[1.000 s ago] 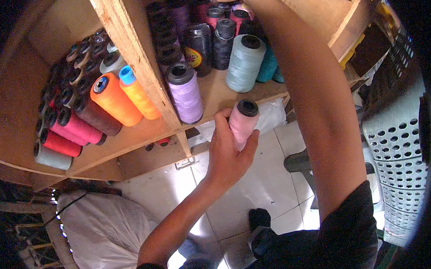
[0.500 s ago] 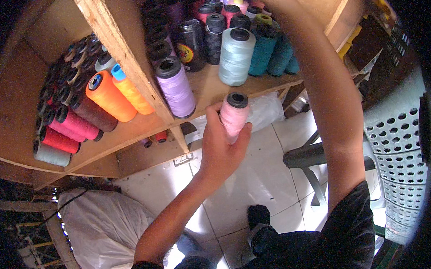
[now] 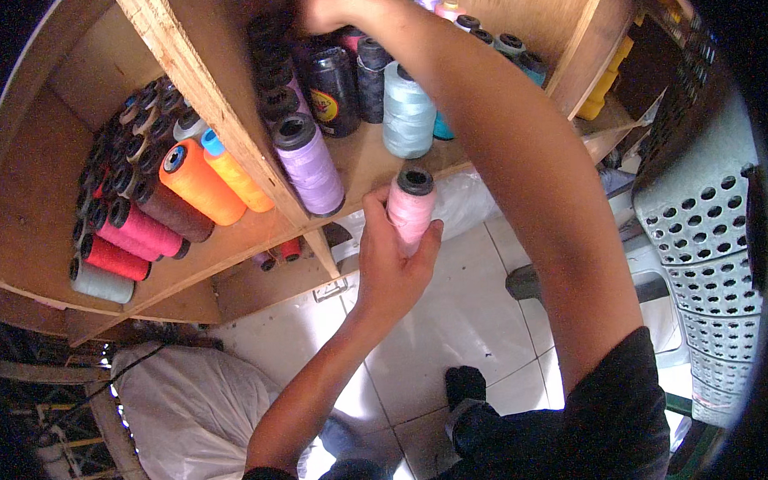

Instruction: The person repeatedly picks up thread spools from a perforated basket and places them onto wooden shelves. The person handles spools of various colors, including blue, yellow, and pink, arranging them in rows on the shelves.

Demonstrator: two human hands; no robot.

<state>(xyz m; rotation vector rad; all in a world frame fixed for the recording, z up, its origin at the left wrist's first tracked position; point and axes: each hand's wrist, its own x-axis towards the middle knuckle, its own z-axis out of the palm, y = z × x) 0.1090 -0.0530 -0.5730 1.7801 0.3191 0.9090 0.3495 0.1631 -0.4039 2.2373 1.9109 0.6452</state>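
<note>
My left hand is closed round a pink thread spool with a black top, held upright in front of the shelf edge. My right arm crosses the view and reaches into the upper shelf compartment. There my right hand is over the back rows of spools, blurred and partly cut off by the dark rim, so its fingers are hidden. Below that arm stand a lilac spool, a light blue spool, a black spool and a dark container with a yellow-red label.
A wooden divider separates this compartment from one on the left, where orange spools, red, brown and grey ones lie tilted. A white sack rests on the tiled floor. At the right is a grey perforated plastic chair.
My right hand has swung left across the compartment, from above the pink spools to its left back part. My left hand keeps the pink thread spool in nearly the same place.
</note>
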